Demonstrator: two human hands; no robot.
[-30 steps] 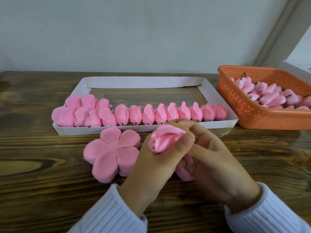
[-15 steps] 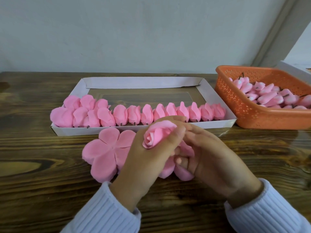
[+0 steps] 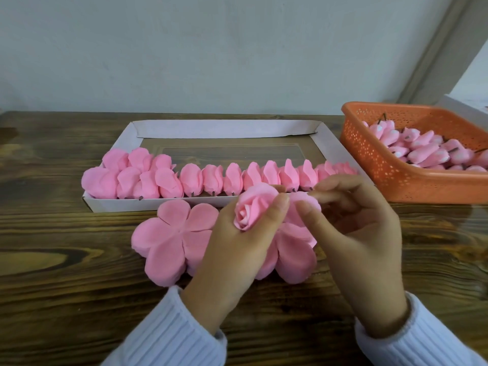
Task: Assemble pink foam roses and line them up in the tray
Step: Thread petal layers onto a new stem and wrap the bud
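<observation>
Left hand, coming out of a white ribbed sleeve, is curled round one pink rose, with the thumb pressed on the rose's side. Right hand is just beside it. Its thumb and first finger pinch one outer petal on the right side of the rose, and its other fingers are loosely bent. The rose is held up over the wooden table, just in front of the near edge of the tray. Its curled middle faces up and toward the person, tipped a little to the left, and its bottom end is hidden in the hand. More loose petals hang under it. To the left, one flat petal piece with five round petals lies on the table, touching the left hand. Behind it is one white tray. Finished roses lie in it on their sides in a line going left to right, with short dark stems toward the person and tips toward the wall. About nine make the single line, and about seven more are bunched at the left end. Far right is one orange basket full of pink buds, too many to count.
</observation>
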